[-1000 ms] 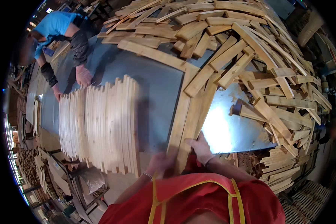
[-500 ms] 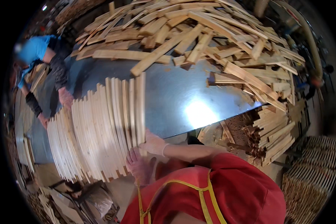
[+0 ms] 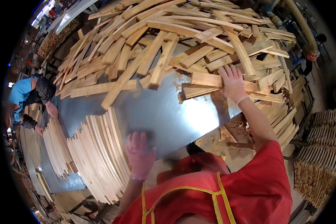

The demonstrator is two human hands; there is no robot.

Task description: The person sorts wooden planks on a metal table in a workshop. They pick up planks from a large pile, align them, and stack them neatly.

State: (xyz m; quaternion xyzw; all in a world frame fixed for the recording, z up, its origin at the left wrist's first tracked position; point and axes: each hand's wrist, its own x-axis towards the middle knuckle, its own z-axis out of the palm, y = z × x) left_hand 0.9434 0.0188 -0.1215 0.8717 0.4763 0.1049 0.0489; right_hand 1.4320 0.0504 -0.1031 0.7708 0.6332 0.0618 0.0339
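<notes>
My right hand (image 3: 233, 85), in a thin pale glove, reaches over a wooden plank (image 3: 206, 78) at the pile's near right edge, its fingers curled across the wood. Beneath that plank lies a second board (image 3: 199, 90). My left hand (image 3: 140, 155), gloved too, is empty with its fingers raised and thumb apart. It stands just right of a tight row of pale slats (image 3: 97, 160) lying side by side at the table's near edge. Farther left is a smaller group of slats (image 3: 58, 145), with a co-worker's hands (image 3: 51, 109) at its far end.
A large heap of loose boards (image 3: 156, 48) covers the far side of the metal table (image 3: 153, 108). Stacked boards (image 3: 287, 128) stand past the right edge, beside slatted stacks (image 3: 319, 145). A ribbed hose (image 3: 304, 26) hangs at the far right. Sawdust (image 3: 237, 128) lies below.
Both my hands have left the slat ends; the right has moved far right onto a plank. The slat row has split in two, the smaller part on the co-worker's side. My view has shifted.
</notes>
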